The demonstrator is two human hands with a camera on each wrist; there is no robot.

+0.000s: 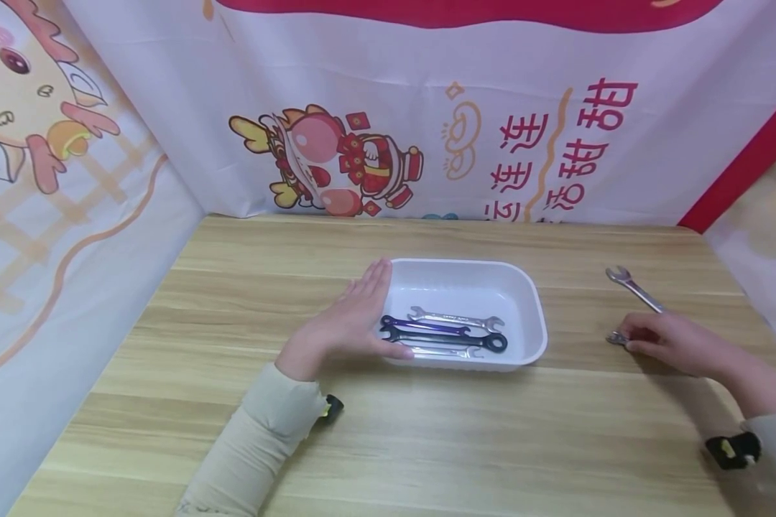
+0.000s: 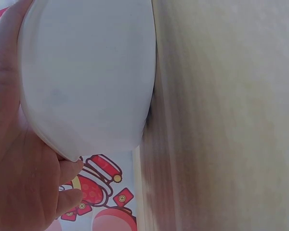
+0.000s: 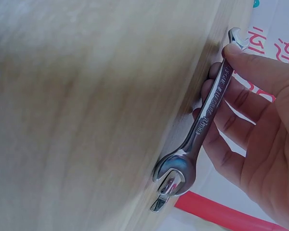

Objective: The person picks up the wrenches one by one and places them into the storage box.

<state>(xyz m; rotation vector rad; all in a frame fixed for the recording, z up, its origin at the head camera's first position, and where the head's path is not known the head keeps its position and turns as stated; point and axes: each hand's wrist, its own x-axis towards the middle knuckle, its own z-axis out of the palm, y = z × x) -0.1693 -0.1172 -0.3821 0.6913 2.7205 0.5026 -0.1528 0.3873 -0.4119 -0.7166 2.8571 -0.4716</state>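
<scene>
A white plastic bin stands on the table with several wrenches inside: silver ones, a purple one and a black one. My left hand holds the bin's left end, thumb over the near rim and fingers along the side. In the left wrist view the bin's outer wall fills much of the picture. At the right, my right hand pinches a silver wrench between thumb and fingers, close to the tabletop. Another silver wrench lies just beyond that hand.
The wood-grain table extends around the bin to a printed white cloth hanging along its far edge. A second printed cloth hangs at the left. Dark wrist cameras sit on both sleeves.
</scene>
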